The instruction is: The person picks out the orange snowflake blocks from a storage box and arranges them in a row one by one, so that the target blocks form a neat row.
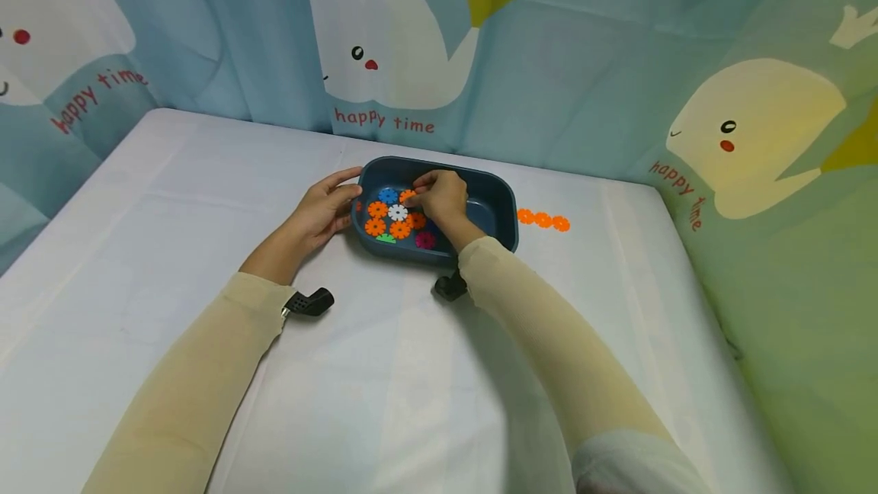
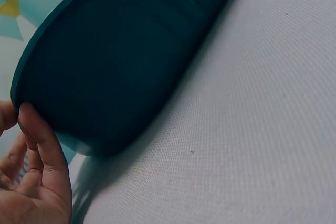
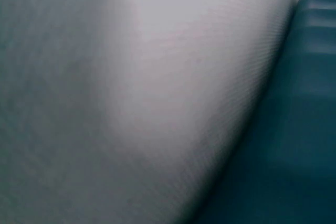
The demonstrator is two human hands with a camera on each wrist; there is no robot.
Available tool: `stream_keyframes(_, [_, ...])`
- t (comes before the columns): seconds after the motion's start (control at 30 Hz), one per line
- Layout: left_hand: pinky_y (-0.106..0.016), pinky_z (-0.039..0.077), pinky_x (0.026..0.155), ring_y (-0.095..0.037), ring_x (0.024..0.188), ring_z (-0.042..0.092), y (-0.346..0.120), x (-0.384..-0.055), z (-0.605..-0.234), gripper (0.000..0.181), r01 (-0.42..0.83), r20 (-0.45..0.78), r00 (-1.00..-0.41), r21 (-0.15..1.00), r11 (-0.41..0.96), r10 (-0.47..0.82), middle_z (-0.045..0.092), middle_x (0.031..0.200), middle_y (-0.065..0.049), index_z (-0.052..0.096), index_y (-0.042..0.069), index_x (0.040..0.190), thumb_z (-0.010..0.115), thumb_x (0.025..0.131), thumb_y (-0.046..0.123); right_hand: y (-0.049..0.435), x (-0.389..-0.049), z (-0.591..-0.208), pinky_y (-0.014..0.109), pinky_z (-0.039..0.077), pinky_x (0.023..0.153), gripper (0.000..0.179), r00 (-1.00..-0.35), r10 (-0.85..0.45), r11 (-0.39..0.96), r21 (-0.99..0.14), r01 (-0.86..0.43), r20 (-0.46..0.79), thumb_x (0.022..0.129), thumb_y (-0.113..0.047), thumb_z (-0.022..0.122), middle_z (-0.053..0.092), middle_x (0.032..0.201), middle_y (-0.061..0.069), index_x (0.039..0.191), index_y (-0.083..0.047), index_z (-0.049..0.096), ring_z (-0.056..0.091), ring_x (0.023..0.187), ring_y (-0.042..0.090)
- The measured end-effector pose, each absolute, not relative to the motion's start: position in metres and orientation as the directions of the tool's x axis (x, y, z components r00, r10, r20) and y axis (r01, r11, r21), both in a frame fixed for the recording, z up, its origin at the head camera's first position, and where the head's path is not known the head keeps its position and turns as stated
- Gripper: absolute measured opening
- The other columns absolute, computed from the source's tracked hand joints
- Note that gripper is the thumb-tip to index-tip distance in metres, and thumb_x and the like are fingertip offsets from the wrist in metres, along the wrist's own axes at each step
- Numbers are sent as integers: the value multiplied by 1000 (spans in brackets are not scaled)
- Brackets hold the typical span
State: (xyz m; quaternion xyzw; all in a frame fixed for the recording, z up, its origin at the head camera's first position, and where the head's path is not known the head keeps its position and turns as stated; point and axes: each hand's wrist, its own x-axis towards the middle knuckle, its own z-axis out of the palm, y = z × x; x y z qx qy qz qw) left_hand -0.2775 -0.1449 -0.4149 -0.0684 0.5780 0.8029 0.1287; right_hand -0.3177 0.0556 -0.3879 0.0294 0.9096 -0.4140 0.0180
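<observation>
1. Your left hand point(image 1: 329, 204) is at the tub's 9 o'clock end, its fingers grasping the rim; the left wrist view shows the fingertips pinched on the edge.
2. The tub point(image 1: 483, 216) is dark blue with rounded corners and stands on the white table point(image 1: 137, 326), ahead of you toward 12 o'clock.
3. Inside it, discs with notched edges gather mostly in the 9 o'clock half. With the white disc point(image 1: 398, 212) as your clock centre, you have, left to right: an orange disc point(image 1: 375, 226) at 8, another orange one point(image 1: 377, 209) at 9, a green disc point(image 1: 386, 238) at 7, a blue disc point(image 1: 388, 196) at 11, then orange ones at 6 point(image 1: 400, 229), at 1 point(image 1: 408, 195) and at 4 point(image 1: 415, 220), and a purple disc point(image 1: 425, 240) farther out between 4 and 5.
4. Your right hand point(image 1: 442, 197) reaches over the tub, fingers bent, tips at the 1 o'clock orange disc; you cannot tell whether they grasp it.
5. Just outside the tub, at its 3 o'clock side, three orange discs point(image 1: 543, 219) lie in a row on the table.
6. On the curtain point(image 1: 569, 82) behind, red lettering point(image 1: 384, 120) reads "happy time" three times: at your 10, 12 and 2 o'clock, each beside a whale point(image 1: 411, 44). You can make out no brand on the tub.
</observation>
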Motion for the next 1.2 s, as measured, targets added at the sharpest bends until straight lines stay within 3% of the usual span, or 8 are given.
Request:
stream_keyframes(0.97, [-18,54,60,-10,81,61,-147,-277,-415,51,-288,-259,-957,905,-312,134,55,119,-5,44,20,149,58,100,15,66,-326,-387,33,56,82,25,-988,-130,703,-710,-31,-85,82,-3,78,74,96,12,107,-4,73,70,88,23])
stream_keyframes(1.2, [-17,52,59,-10,82,60,-146,-276,-416,50,-291,-264,-956,913,-287,128,54,119,-5,44,21,148,58,100,17,75,-325,-387,29,54,73,27,-983,-146,698,-716,-21,-114,83,-7,78,72,99,13,110,-5,74,69,86,23])
